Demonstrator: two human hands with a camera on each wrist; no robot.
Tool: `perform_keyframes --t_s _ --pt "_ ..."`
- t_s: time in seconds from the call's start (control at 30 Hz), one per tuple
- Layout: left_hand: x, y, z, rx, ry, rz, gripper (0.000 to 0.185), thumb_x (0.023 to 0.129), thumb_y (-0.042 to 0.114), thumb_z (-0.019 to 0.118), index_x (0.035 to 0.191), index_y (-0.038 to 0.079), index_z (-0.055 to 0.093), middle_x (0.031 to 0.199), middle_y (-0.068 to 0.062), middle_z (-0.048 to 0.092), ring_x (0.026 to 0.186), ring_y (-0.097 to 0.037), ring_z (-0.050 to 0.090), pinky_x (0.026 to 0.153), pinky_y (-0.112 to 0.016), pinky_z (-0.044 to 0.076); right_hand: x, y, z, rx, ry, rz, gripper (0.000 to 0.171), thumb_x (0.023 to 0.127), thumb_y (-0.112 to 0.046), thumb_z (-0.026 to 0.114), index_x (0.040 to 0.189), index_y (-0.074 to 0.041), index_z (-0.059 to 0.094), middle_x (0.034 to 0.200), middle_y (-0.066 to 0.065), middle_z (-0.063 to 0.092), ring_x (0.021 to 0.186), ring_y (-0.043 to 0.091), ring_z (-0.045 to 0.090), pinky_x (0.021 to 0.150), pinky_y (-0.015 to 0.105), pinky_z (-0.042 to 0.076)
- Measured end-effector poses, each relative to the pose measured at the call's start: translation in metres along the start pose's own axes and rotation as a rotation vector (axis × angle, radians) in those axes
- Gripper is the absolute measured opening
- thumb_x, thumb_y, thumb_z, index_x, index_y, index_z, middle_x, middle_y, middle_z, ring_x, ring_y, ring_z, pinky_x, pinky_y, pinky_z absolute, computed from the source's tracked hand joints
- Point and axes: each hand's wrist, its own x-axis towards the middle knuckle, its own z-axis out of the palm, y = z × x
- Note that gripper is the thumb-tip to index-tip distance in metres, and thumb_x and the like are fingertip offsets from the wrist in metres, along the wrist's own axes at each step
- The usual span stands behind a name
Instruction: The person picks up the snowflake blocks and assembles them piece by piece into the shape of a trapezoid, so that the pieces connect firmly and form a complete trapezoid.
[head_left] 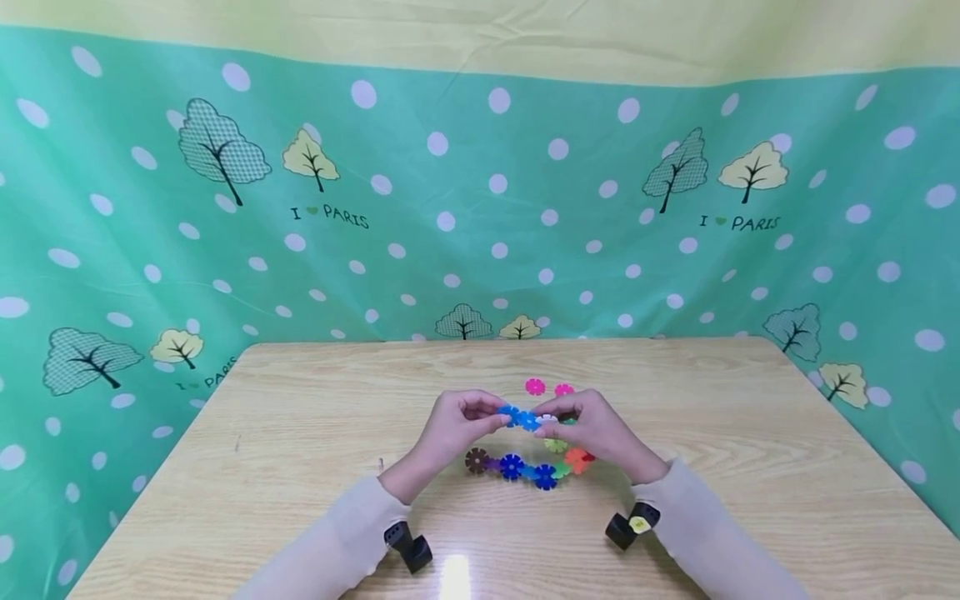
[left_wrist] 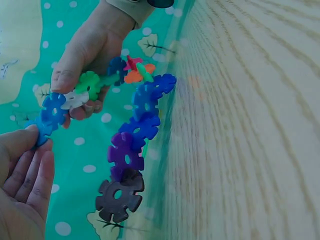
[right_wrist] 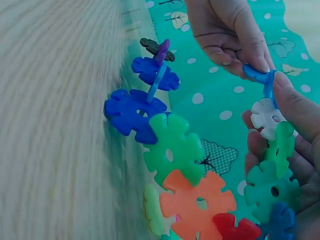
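We see the left hand (head_left: 467,419) with its thumb and fingertips closed in a pinch on a light blue flower-shaped piece (head_left: 510,415), which sits just right of the fingertips. The right hand (head_left: 591,423) faces it, its thumb and curled fingers gripping the flower-piece chain (head_left: 512,467) where a second blue piece (left_wrist: 53,111) meets a white piece (right_wrist: 267,118). The two blue pieces touch in the gap between the hands.

From the right hand we follow the chain past a green piece (right_wrist: 281,147) and a teal piece (right_wrist: 272,191), which lie against that palm. It then bends through a red piece (right_wrist: 236,227) and an orange piece (right_wrist: 197,202) and runs left, on the near side of both hands, to a purple piece (left_wrist: 126,156) and a brown piece (head_left: 476,461) at its left end, near the left wrist.

On the far side of the hands, two pink pieces (head_left: 535,387) lie on the wooden table (head_left: 300,417).
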Motion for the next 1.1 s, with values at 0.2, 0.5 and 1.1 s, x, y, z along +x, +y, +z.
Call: perform_keyframes --t_s 0.2,0.5,1.1 --pt "0.0 0.001 0.0 0.004 0.019 -0.007 0.014 0.08 0.006 0.073 0.092 -0.001 0.072 0.085 -0.014 0.071 0.074 -0.031 0.065 0.065 -0.037 0.057 0.001 0.0 0.001 0.014 0.011 0.019 0.025 0.079 -0.024 0.076 0.097 -0.007 0.074 0.086 0.005 0.072 0.065 0.015 0.055 0.052 0.022 0.046" --pt "-0.005 0.009 0.003 0.003 0.001 -0.042 0.011 0.081 0.001 0.071 0.091 -0.005 0.071 0.084 -0.016 0.07 0.069 -0.021 0.064 0.059 -0.019 0.051 -0.001 0.0 0.002 -0.012 0.014 0.015 0.021 0.078 -0.022 0.077 0.093 -0.006 0.074 0.081 0.002 0.07 0.067 0.015 0.055 0.056 0.023 0.048" --pt "-0.015 0.034 0.004 0.09 -0.012 -0.014 0.008 0.08 -0.001 0.071 0.087 -0.005 0.07 0.08 -0.015 0.069 0.068 -0.029 0.063 0.06 -0.031 0.055 -0.002 -0.001 0.002 -0.016 -0.016 0.015 0.019 0.079 -0.021 0.076 0.092 -0.007 0.074 0.082 0.001 0.071 0.067 0.014 0.056 0.056 0.023 0.048"
